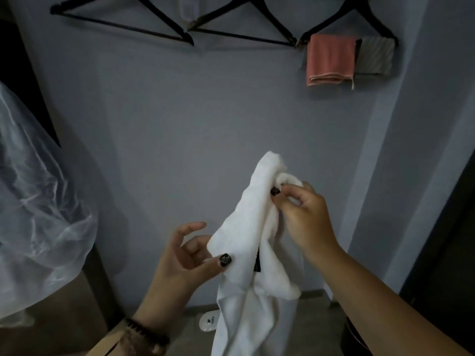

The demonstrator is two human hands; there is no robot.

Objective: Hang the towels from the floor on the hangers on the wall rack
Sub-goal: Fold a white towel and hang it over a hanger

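White towel (246,227) is draping limp, light; right hand (305,217) is pinching its top fold, left hand (187,255) is gripping an edge below.

Three hangers (123,24) hang side by side along the top of the wall (180,111). Two folded towels (330,60) hang side by side over the rightmost hanger. Below, in front of the wall, the towel (246,240) is held between the left hand (185,258) and the right hand (305,214). A plastic bag (38,201) lies at far left.
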